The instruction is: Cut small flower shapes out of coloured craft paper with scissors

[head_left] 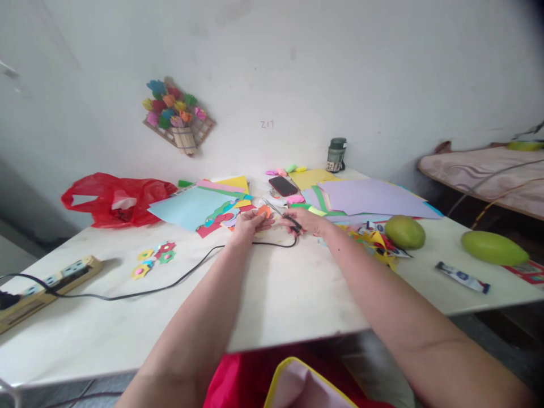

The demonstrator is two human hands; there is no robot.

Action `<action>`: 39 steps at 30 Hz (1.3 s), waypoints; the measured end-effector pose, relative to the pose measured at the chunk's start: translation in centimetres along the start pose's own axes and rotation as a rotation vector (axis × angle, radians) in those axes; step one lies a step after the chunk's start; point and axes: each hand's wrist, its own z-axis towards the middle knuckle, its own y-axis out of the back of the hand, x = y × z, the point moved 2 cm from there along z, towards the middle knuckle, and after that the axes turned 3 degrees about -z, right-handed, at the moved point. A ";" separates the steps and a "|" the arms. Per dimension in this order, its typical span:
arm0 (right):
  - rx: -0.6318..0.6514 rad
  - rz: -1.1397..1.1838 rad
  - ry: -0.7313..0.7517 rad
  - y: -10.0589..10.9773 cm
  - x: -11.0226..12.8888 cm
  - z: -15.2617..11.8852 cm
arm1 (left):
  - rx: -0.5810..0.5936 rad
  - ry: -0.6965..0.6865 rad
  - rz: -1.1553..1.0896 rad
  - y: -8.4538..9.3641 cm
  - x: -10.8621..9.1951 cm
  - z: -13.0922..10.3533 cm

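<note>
Scissors [292, 222] sit in a person's right hand [312, 220], fingers curled around the dark handles, while the left hand [250, 224] pinches a small piece of orange paper [264, 211] between thumb and fingers, just beside the blades (too small to tell whether these stand apart), above a white table [293, 300]. Behind the hands lies a dark phone [283, 186], with a light-blue sheet [187, 211] to its left and a purple sheet [374, 195] to its right. Paper flowers [139, 271] lie near a power strip [76, 273]; at right, a green fruit [405, 232] rests by yellow scraps [385, 259].
</note>
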 end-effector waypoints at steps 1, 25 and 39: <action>0.010 -0.008 0.002 -0.1 0.1 -0.1 | -0.002 -0.001 -0.005 0.0 0.0 0.0; 0.089 -0.128 0.061 -0.7 1.5 -0.8 | -0.010 -0.009 -0.081 0.0 -0.1 -0.2; 0.093 -0.153 0.060 -0.7 1.3 -0.6 | -0.028 -0.007 -0.112 -0.2 -0.1 -0.2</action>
